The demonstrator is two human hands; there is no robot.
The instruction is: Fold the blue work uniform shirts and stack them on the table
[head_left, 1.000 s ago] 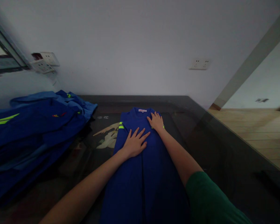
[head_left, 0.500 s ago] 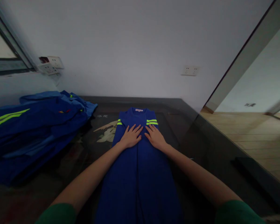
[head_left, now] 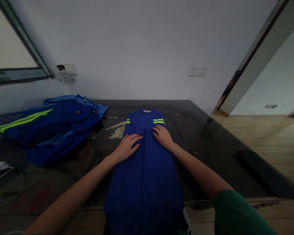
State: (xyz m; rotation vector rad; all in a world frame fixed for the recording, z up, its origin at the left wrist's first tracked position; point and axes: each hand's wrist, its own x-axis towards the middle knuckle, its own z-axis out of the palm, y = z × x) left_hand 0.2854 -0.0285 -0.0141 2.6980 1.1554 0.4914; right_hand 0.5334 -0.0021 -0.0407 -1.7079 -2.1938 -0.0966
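A blue work jacket (head_left: 156, 166) with yellow-green reflective stripes lies long and narrow, front up, down the dark glossy table (head_left: 198, 130). Its collar and pale label point toward the wall, and its lower end hangs over the near table edge. My left hand (head_left: 127, 147) rests palm down on the left front panel beside the centre seam, thumb apart from the fingers. On the other panel, just below the right stripes, my right hand (head_left: 163, 137) lies with its fingers stretched out. Neither hand appears to grip the cloth.
A loose heap of blue garments (head_left: 71, 124) covers the table's back left. At the right edge lies a flat dark object (head_left: 267, 173). A white object (head_left: 0, 169) sits at the left. Wall sockets (head_left: 198, 71) are set above the table.
Both hands have moved apart; the left has slid nearer to me and left along the jacket. My view has shifted, showing the near table edge and the jacket's hanging end.
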